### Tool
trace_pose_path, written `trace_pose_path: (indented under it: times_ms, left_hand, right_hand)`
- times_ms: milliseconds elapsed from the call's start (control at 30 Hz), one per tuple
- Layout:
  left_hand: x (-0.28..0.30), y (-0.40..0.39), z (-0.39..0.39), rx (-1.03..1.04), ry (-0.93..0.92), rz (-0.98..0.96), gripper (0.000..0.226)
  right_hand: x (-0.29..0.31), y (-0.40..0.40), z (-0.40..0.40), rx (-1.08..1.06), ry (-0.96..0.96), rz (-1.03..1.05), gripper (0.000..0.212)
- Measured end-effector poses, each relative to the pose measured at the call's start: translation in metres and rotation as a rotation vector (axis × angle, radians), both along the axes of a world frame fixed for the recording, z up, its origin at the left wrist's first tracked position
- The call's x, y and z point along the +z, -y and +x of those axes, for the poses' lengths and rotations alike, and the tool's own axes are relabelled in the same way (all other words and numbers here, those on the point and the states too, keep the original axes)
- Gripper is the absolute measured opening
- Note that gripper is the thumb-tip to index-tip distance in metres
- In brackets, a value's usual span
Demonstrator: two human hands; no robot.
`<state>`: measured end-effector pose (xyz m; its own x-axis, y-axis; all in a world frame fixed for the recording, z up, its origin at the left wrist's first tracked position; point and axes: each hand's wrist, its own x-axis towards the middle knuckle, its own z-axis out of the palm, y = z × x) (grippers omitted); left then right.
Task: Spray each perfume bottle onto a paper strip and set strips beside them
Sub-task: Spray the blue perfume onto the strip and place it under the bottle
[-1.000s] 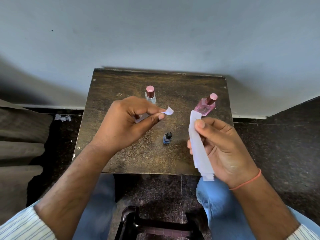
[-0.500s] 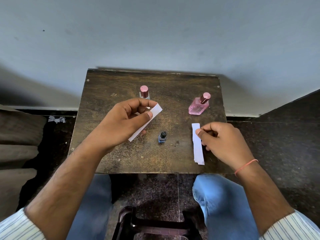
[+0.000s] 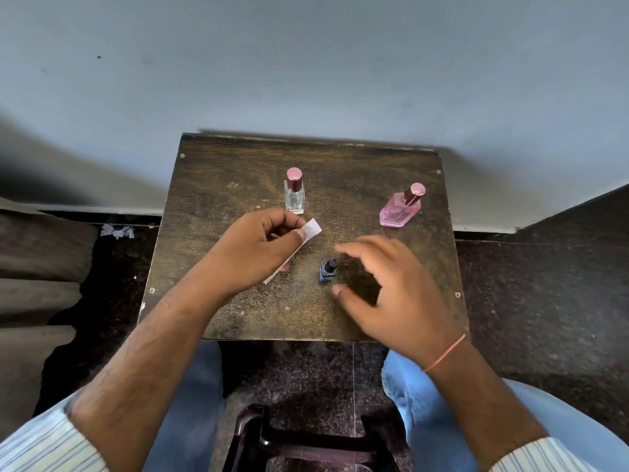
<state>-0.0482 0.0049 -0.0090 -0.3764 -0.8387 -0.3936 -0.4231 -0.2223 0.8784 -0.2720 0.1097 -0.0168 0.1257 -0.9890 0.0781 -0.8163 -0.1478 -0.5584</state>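
Three bottles on surface (image 3: 238,311): clear bottle (image 3: 294,195), pink bottle (image 3: 400,207), small blue bottle (image 3: 327,270). Our left hand (image 3: 253,252) pinches paper strip (image 3: 311,229); right hand (image 3: 391,291) hovers beside blue one, fingers spread, holding nothing.

A clear bottle (image 3: 294,198) with a glossy pink cap stood near the dark brown table's (image 3: 238,172) far edge. A pink bottle (image 3: 399,212) stood toward the far right corner, and a small blue bottle (image 3: 327,273) with a black cap stood mid-table. The paper strip (image 3: 311,230) was white. The sleeves (image 3: 41,444) were pale with thin blue stripes, the wrist band (image 3: 444,353) orange.
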Motion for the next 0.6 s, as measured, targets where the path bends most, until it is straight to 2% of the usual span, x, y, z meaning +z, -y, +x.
trace_pose_path:
  times_ms: [100,200,267,333,467,500,533,600]
  left_hand:
    - [-0.002,-0.001,-0.002,0.013,-0.008,-0.004,0.008]
    - [-0.002,-0.005,-0.005,0.009,-0.031,-0.025,0.007]
    - [-0.003,-0.007,-0.006,0.005,-0.042,-0.025,0.007]
    - [-0.004,-0.006,-0.006,0.027,-0.058,-0.01,0.007]
    - [-0.004,-0.007,-0.011,0.081,-0.127,0.086,0.01]
    - [-0.004,-0.008,-0.013,0.085,-0.159,0.13,0.011]
    - [-0.003,-0.01,-0.014,0.085,-0.185,0.165,0.011]
    - [-0.003,-0.013,-0.018,0.075,-0.22,0.205,0.011]
  right_hand:
    - [-0.008,-0.003,0.013,-0.025,-0.023,0.03,0.056]
    - [-0.012,-0.001,0.017,-0.057,-0.01,-0.031,0.038]
    - [-0.013,0.001,0.015,-0.121,0.091,-0.026,0.027]
    - [-0.014,0.001,0.014,-0.231,0.343,0.08,0.021]
    - [0.0,0.006,0.017,-0.355,1.213,0.446,0.022]
    - [0.004,0.006,0.017,-0.359,1.374,0.525,0.024]
    - [0.007,0.006,0.017,-0.365,1.457,0.571,0.023]
    - [0.011,0.007,0.017,-0.412,1.451,0.59,0.014]
